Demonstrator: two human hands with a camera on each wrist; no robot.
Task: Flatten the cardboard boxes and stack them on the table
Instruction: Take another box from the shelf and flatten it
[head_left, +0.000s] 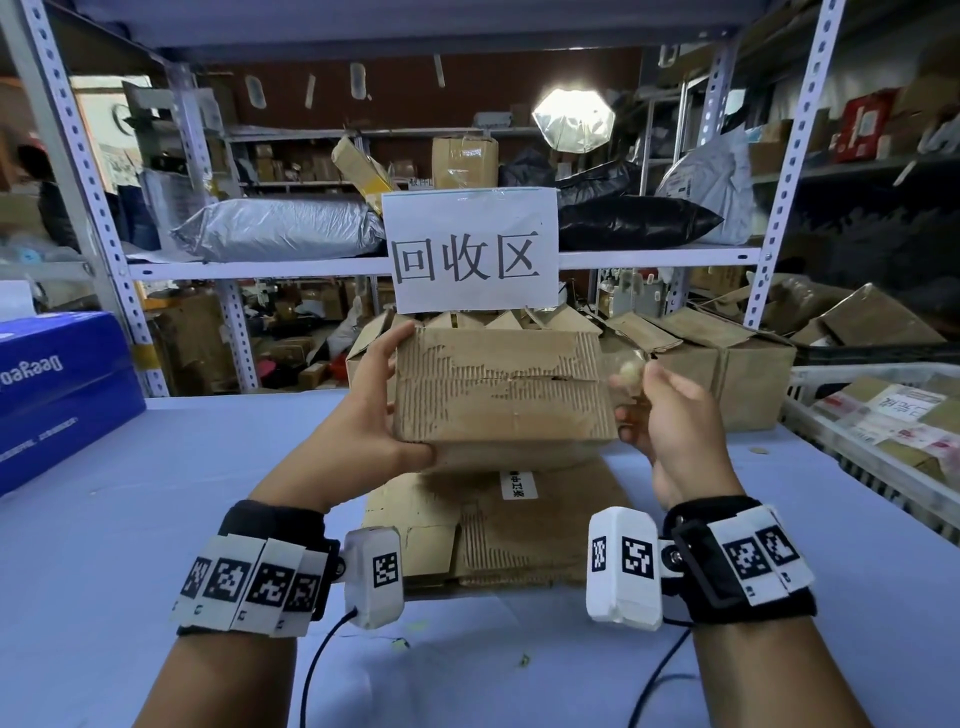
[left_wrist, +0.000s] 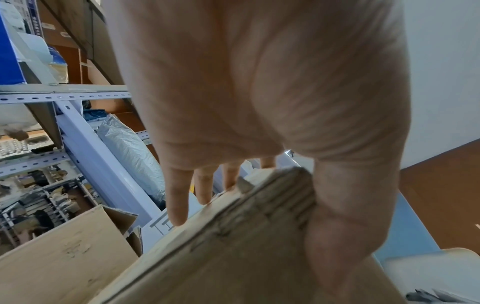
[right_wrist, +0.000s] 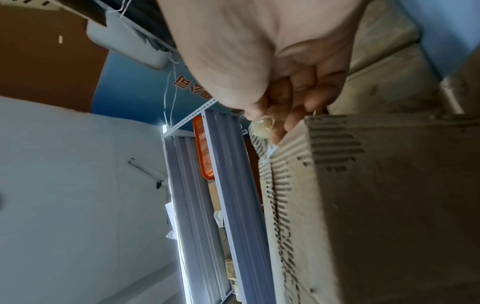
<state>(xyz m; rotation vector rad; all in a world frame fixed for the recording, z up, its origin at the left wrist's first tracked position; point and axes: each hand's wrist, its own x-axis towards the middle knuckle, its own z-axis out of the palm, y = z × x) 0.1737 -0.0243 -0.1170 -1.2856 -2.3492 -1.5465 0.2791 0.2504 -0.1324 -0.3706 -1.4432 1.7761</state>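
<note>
One box (head_left: 501, 392) is up in the air over the table (head_left: 156, 519), held at chest height in front of the white sign (head_left: 470, 249). Its facing side is torn, the corrugation showing, with a split seam running across the middle. Under it, flat on the table, lies one flattened sheet (head_left: 509, 530) of cardboard with a small white label. Behind the held box stand more boxes: at least two with open flaps, one partly hidden directly behind (head_left: 374, 332) and one to the right (head_left: 727, 364); how many more there are I cannot tell.

The left hand (head_left: 379, 400) grips the box by its left end, spread wide: the thumb runs along the bottom edge and the fingers reach over the top corner. In the left wrist view the fingers (left_wrist: 179, 195) lie nearly straight across one face while the thumb presses the opposite one, so the box corner sits clamped between them.

The right hand (head_left: 670, 415) is at the box's right end, fingers curled. It pinches a crumpled scrap of clear tape (head_left: 631, 371) between thumb and fingertips; in the right wrist view the tape (right_wrist: 262, 128) is right at the box's top corner, and the fingertips touch the cardboard edge there.

One blue carton (head_left: 57, 389) sits at the left of the table, and one white crate (head_left: 883, 415) of small packages at the right.
</note>
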